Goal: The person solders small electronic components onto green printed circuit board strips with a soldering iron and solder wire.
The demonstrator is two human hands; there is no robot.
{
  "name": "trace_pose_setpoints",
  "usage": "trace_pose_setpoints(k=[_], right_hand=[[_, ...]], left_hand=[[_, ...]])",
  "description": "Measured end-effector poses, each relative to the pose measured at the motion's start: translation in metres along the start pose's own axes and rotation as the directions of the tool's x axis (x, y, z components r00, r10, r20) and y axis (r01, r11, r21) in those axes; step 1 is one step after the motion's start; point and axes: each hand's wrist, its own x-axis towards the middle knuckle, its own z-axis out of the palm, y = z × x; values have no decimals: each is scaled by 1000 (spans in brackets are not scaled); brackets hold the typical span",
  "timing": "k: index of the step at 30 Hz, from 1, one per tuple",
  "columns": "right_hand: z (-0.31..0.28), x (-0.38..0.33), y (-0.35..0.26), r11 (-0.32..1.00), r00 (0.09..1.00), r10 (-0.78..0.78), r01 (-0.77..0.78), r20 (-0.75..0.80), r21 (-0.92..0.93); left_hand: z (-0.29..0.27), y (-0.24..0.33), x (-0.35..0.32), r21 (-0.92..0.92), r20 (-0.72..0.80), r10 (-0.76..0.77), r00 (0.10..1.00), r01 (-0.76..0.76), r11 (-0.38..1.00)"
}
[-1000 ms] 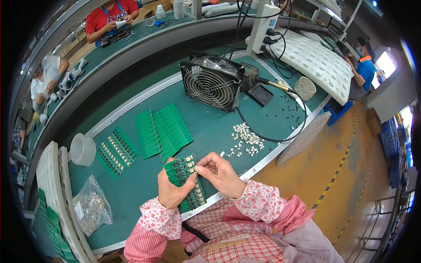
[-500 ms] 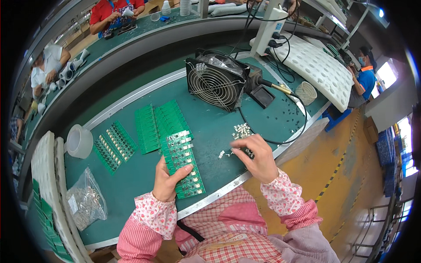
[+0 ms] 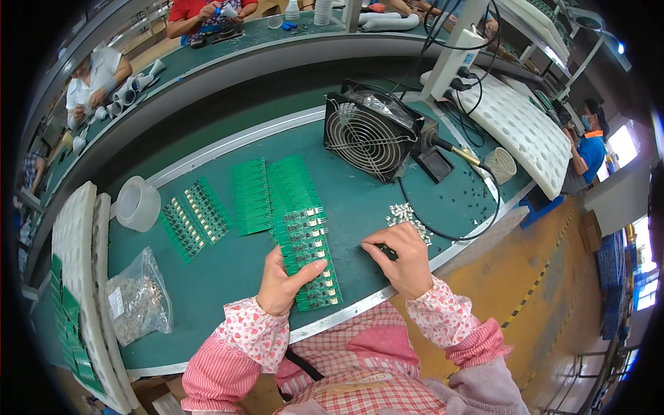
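My left hand (image 3: 280, 282) grips a green circuit board panel (image 3: 310, 257), its thumb pressed on the board's face. Small white connectors with pins line the panel's upper right edge, and pale and dark parts run down it in a row. My right hand (image 3: 408, 257) is a little to the right of the panel, apart from it, thumb and forefinger pinched together. Whatever is between those fingertips is too small or hidden to make out. Just beyond the right hand lies a pile of small white connectors (image 3: 408, 216) on the green table mat.
Bare green boards (image 3: 250, 197), populated boards (image 3: 197, 218), a tape roll (image 3: 138, 204) and a bag of small parts (image 3: 138, 297) lie left. A black fan (image 3: 370, 135), soldering iron (image 3: 465, 153) and looping cable stand right, near a white foam tray (image 3: 512, 124). Other people work beyond.
The view has shifted, so the table sits further right. My right fingertips have closed where loose connectors lay beside them; those connectors no longer show. My left hand keeps holding the panel.
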Motion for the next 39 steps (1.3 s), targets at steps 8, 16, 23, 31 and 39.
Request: trace_pose_setpoints(k=[8,16,23,31,39], right_hand=[[22,6,-43,309,807,460,-536,370,785],[33,4,-49,174,767,467,-567,440,805],[38,0,-50,167,778,458,-549,429,819],[42,-6,-51,173,800,470,-498,373,850],[55,-7,-46,189,816,490,-441,305,877]], left_hand=[[1,-1,-4,204,17,142,990,-143,968],[3,-3,-6,303,37,221,975,-221,927],[4,-3,-7,366,21,252,968,-242,899],[9,-1,-9,371,19,265,964,-253,894],[6,-2,-7,331,15,228,974,-220,918]])
